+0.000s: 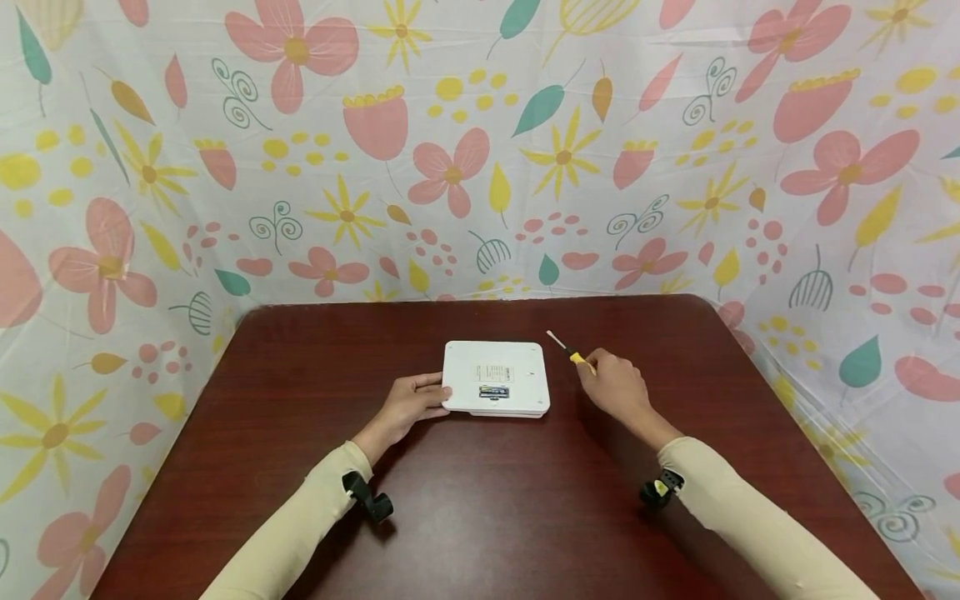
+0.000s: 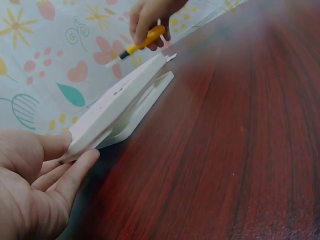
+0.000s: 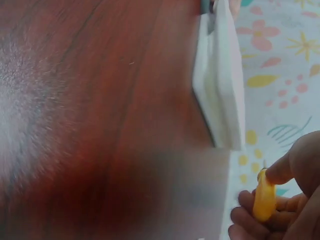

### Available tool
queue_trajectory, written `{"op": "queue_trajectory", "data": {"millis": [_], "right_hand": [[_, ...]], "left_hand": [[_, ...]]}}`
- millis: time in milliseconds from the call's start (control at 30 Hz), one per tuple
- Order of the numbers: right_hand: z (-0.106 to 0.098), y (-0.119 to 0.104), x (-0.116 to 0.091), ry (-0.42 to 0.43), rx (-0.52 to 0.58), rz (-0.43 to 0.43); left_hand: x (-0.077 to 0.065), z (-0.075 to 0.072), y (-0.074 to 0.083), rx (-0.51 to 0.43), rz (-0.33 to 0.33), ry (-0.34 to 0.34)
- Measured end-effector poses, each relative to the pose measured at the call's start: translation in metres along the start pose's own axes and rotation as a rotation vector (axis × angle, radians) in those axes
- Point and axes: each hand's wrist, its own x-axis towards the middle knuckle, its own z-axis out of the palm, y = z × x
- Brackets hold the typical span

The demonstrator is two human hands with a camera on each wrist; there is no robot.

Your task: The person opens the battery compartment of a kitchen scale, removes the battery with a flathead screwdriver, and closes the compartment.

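Observation:
A flat white device, like a kitchen scale turned underside up, is in the middle of the head view. A label is on its face, and a battery shows in an uncovered slot. My left hand grips its left edge, thumb on top and fingers beneath. In the left wrist view, the device's thick white edge slants up from that hand. To the right, my right hand holds a yellow-handled screwdriver, its tip apart from the device and pointing up and left. The right wrist view shows the yellow handle among the fingers.
A dark red-brown wooden table lies under both arms. Behind it and along its sides hangs a white cloth with printed flowers and leaves. Each sleeve carries a small black wrist camera.

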Motion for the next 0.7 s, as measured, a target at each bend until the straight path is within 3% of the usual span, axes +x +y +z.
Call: {"op": "queue_trajectory", "data": {"millis": [333,533,700], "right_hand": [[-0.033,-0.031,-0.006,-0.071,0.003,-0.191],[-0.048,-0.048,-0.004,-0.113,-0.08,-0.318],[-0.053,-0.06,-0.003,-0.211,-0.166,-0.453]], "left_hand": [[0.0,-0.002,0.0,0.0,-0.012,0.013],[0.002,-0.001,-0.001,-0.016,-0.005,0.006],[0.003,0.0,-0.002,-0.016,-0.003,-0.001]]}}
